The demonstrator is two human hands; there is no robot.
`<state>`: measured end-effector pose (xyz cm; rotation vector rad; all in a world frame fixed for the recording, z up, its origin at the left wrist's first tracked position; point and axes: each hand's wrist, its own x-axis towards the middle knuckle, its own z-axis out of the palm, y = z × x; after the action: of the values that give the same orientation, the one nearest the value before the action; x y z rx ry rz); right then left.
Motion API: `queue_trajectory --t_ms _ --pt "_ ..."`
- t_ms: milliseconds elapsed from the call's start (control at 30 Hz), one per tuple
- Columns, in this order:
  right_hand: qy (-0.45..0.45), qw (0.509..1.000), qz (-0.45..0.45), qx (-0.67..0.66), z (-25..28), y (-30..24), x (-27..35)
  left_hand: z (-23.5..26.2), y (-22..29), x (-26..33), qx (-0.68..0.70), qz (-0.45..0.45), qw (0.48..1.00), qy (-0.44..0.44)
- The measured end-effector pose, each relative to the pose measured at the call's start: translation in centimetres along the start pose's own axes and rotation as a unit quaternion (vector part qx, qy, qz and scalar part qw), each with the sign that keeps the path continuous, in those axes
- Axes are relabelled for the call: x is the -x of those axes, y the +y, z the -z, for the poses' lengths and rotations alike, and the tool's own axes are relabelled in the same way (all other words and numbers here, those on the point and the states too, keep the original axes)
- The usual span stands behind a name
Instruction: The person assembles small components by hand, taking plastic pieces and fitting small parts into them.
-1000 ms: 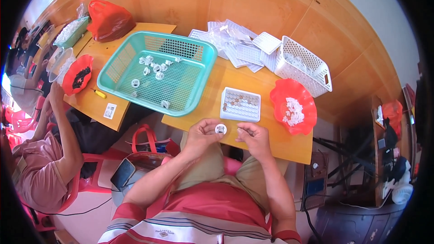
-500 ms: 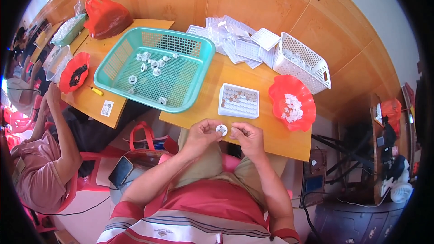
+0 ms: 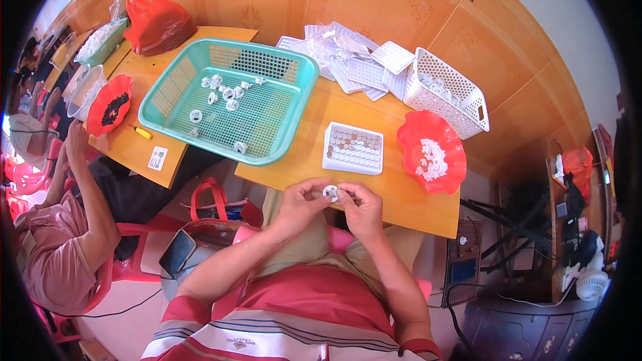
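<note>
A small round white plastic part (image 3: 330, 192), with darker bits on its face, is held just off the table's front edge. My left hand (image 3: 299, 205) pinches it from the left with thumb and fingers. The fingertips of my right hand (image 3: 364, 212) are closed on its right side; anything small between them is hidden. Just beyond my hands lies a white tray (image 3: 354, 170) of small round pieces, some silvery and some brownish. A red scalloped bowl (image 3: 413, 132) to its right holds small white pieces. At the left, a green mesh basket (image 3: 294, 135) contains several similar white parts.
Behind stand a white perforated basket (image 3: 471, 119) and stacked white trays (image 3: 393, 57) with clear bags. Farther left are a red bag (image 3: 157, 25), a red bowl (image 3: 100, 95) of black pieces and a yellow-handled tool (image 3: 142, 133). A co-worker (image 3: 67, 241) sits at my left.
My right hand has moved left, and its fingertips now meet the white part that my left hand holds. The part has turned slightly.
</note>
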<state>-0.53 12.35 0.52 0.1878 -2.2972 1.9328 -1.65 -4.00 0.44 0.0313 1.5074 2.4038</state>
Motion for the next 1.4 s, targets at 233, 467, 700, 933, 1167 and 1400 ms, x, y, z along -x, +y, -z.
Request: queue_trajectory --t_ms 233,467,700,933,1167,1400 --pt "0.1 0.994 -0.01 0.031 -1.2 -0.4 0.4 -0.8 0.6 0.3 0.026 0.016 0.999 0.015" --pt "0.159 0.987 0.005 0.002 -2.0 0.4 0.8 -0.9 0.1 0.1 0.052 0.024 0.998 0.031" --pt "0.163 0.985 -0.021 -0.055 -1.5 0.6 1.1 -1.1 0.2 0.3 0.036 0.023 0.999 0.018" --pt "0.133 0.991 0.026 -0.018 -0.7 0.4 1.0 -1.1 -0.2 0.3 0.041 0.02 0.999 -0.001" --pt "0.137 0.99 0.022 -0.018 -0.9 1.2 1.3 -1.2 -0.3 0.4 0.053 0.019 0.998 0.001" --pt "0.135 0.991 0.021 -0.015 -0.8 1.4 1.4 -1.1 -0.5 0.3 -0.003 0.007 1.0 -0.007"
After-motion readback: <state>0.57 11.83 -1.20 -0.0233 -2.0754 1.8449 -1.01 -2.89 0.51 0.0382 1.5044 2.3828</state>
